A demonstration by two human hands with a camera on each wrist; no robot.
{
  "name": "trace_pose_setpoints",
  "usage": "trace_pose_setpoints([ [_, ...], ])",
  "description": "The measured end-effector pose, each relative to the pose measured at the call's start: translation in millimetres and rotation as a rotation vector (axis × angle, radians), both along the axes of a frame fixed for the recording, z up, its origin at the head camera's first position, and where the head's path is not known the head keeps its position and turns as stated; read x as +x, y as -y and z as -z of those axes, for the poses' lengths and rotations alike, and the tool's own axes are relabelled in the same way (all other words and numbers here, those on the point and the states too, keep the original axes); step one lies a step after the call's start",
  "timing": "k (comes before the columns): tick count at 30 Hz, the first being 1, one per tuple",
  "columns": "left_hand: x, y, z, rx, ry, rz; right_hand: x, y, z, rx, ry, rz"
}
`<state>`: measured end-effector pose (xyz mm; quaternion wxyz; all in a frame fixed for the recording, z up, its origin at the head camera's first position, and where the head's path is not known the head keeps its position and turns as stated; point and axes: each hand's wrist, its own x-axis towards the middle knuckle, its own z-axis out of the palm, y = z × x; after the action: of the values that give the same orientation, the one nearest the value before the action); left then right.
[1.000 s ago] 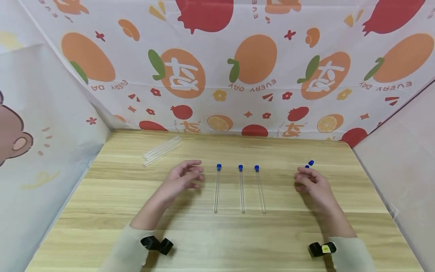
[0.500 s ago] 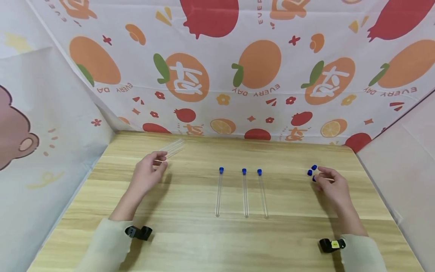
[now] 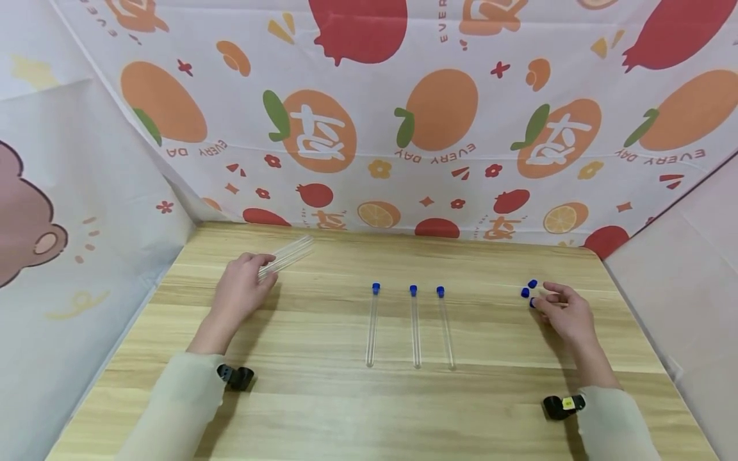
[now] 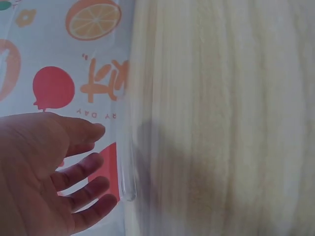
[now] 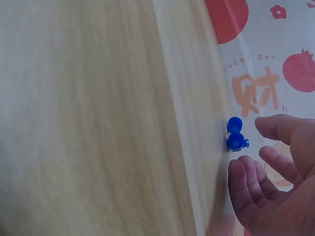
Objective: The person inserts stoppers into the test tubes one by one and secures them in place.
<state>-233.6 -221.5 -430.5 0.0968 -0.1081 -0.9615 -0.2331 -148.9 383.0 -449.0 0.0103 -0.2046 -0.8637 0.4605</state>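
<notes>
The uncapped test tubes (image 3: 293, 250) lie in a slanting bundle near the far left corner of the worktop (image 3: 323, 410), more than one of them, though clear glass and overlapping fingers make an exact count impossible. The left hand (image 3: 241, 285) is at their near end, its fingers loosely bent and parted, gripping nothing; the left wrist view shows a rounded tube end just beside the fingertips, and whether they touch cannot be told. Toward the far right corner, three loose blue caps (image 3: 525, 292) sit close together. The right hand (image 3: 571, 314) is next to them, relaxed, with a clear gap between thumb and fingers and no cap between them; contact with the nearest cap cannot be made out. Between the hands, around the middle of the worktop, three capped test tubes (image 3: 415, 330) lie side by side, well apart from both groups, each with one blue cap toward the far edge. Each wrist carries one black camera (image 3: 235, 376) at a pale sleeve (image 3: 173, 400). A fruit-printed cloth (image 3: 369, 134) hangs behind the far edge.
</notes>
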Motion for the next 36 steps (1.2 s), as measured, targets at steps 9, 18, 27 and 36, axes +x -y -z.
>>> trace_pose_setpoints([
  [9,-6.2,2.7,3.7,-0.069,0.074,0.008,-3.6,-9,14.0,0.227,0.004,-0.09],
  [18,-9.0,4.0,5.7,-0.131,0.121,0.017,-7.9,-11,17.3,0.308,-0.014,-0.104],
  [27,-9.6,3.2,9.2,-0.133,0.093,-0.006,-10.0,-11,17.6,0.332,-0.006,-0.095],
  [36,-12.3,0.0,9.2,-0.129,0.111,-0.028,-8.7,-7,12.9,0.285,-0.006,-0.088],
])
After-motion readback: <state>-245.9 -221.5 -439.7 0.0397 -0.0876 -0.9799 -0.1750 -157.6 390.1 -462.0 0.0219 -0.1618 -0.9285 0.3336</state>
